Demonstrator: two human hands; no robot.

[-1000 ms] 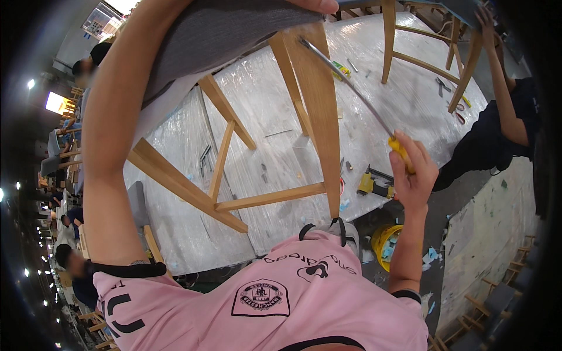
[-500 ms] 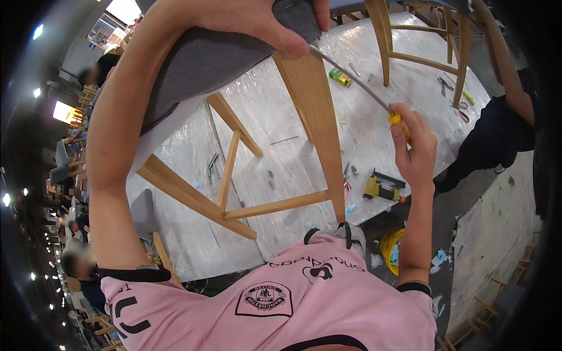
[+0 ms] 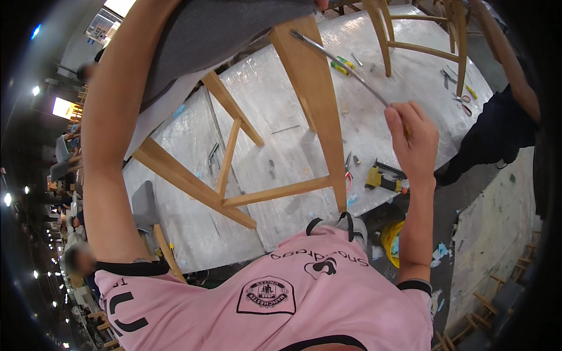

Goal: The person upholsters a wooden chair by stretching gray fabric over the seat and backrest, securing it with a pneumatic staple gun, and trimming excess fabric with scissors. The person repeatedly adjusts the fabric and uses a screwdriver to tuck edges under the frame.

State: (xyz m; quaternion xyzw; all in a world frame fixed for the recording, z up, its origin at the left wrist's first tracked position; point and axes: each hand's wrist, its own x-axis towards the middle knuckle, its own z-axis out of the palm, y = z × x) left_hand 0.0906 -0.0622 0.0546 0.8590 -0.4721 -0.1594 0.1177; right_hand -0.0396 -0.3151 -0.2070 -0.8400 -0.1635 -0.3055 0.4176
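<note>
My right hand (image 3: 414,140), right of centre in the frame, is closed around the handle of a screwdriver (image 3: 345,67). Its long metal shaft slants up and left, the tip lying over the top of a leg of the chair (image 3: 313,88); I cannot tell whether it touches the wood. The chair takes up the upper left and middle, its grey seat (image 3: 216,47) partly behind my raised left forearm. Only a bit of my left hand (image 3: 322,4) shows at the top edge, by the seat's corner, so I cannot tell its grip.

The chair's wooden legs spread over the film-covered table (image 3: 374,134). Right of them lies a yellow-and-black staple gun (image 3: 381,181), with a yellow bucket (image 3: 386,243) below it in the frame. Scissors (image 3: 463,104) lie at upper right, near a co-worker's arm (image 3: 509,64).
</note>
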